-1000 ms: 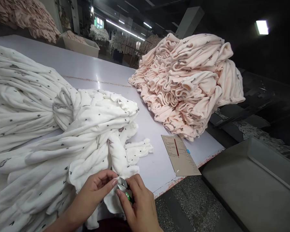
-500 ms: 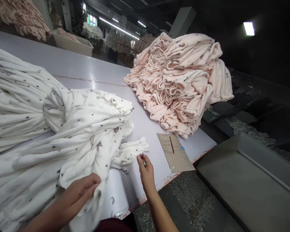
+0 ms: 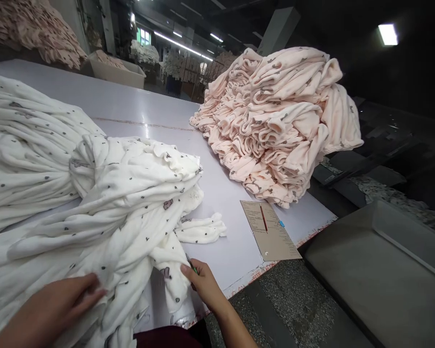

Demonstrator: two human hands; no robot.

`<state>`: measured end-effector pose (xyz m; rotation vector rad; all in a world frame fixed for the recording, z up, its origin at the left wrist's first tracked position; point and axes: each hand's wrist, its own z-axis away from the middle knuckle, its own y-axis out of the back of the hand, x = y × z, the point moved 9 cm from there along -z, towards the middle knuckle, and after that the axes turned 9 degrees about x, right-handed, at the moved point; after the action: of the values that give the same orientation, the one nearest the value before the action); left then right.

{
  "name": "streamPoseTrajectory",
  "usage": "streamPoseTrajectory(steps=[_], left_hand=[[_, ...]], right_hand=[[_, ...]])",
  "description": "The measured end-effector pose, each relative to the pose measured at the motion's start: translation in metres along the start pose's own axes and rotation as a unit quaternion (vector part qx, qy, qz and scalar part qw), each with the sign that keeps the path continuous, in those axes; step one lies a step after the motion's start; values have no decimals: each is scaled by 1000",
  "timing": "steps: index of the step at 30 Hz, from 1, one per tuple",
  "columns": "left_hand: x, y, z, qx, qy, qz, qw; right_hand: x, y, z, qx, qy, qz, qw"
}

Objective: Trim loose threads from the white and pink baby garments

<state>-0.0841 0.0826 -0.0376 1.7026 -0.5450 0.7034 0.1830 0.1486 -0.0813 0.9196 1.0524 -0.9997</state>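
Now white garment point(image 3: 137, 227) lies under both hands' fingers point(image 3: 188, 270)

Open tabletop point(image 3: 137, 113) runs between the two heaps — white cloth point(image 3: 94, 193) crowding the left, pink pile point(image 3: 279, 125) blocking the far right. Near the front edge, only a card point(image 3: 270, 234) with a pencil point(image 3: 263, 218) lies flat — easy to pass over.

Dim hall, ceiling lamp point(image 3: 388, 34) top right; glare on table point(image 3: 145, 126); wide-angle warp at edges.
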Motion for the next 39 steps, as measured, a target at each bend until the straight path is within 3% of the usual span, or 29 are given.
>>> streamPoseTrajectory(steps=[3, 5, 7, 9, 11, 14, 16, 18, 20, 22, 24, 26, 28, 29, 30, 32, 34, 39], left_hand=[[74, -17, 12, 38, -146, -10, 988], [109, -35, 20, 38, -195, 0, 980], [129, -48, 23, 24, -218, 14, 976], [134, -52, 19, -7, -202, 69, 977], [128, -53, 11, -54, -141, 155, 976], [105, -60, 3, -131, 32, 290, 947], [88, -67, 3, -141, 177, 392, 892], [76, -73, 6, -116, 296, 482, 816], [73, -77, 8, -89, 367, 537, 754], [74, -77, 7, -71, 390, 562, 726], [80, -74, 7, -76, 379, 552, 739], [85, -64, 4, -70, 314, 474, 819], [98, -46, -1, -27, 183, 339, 922], [108, -38, -3, -5, 109, 275, 955], [118, -36, -3, -4, 47, 233, 971], [126, -48, -2, -65, 21, 262, 963], [119, -64, -3, -125, 88, 358, 921], [79, -75, -3, -85, 260, 499, 822]], right_hand=[[-24, -11, 22, -21, -25, -65, 997], [-39, -16, 28, -29, -33, -89, 995], [-51, -18, 31, -27, -33, -101, 994], [-59, -17, 32, -19, -28, -108, 994], [-62, -14, 33, -12, -29, -115, 993], [-61, -5, 34, 19, -30, -123, 992], [-62, 3, 35, 52, -19, -123, 991], [-66, 9, 37, 78, -3, -124, 989], [-70, 10, 39, 88, 7, -128, 988], [-74, 9, 41, 89, 14, -130, 987], [-77, 8, 43, 87, 23, -124, 988], [-81, 5, 45, 79, 34, -111, 990], [-86, -1, 48, 62, 49, -87, 993], [-90, -4, 49, 51, 64, -68, 994], [-96, -9, 51, 40, 85, -40, 995], [-111, -19, 56, 18, 145, 29, 989], [-121, -26, 58, 14, 188, 71, 979], [-119, -4, 59, 103, 219, 28, 970]])
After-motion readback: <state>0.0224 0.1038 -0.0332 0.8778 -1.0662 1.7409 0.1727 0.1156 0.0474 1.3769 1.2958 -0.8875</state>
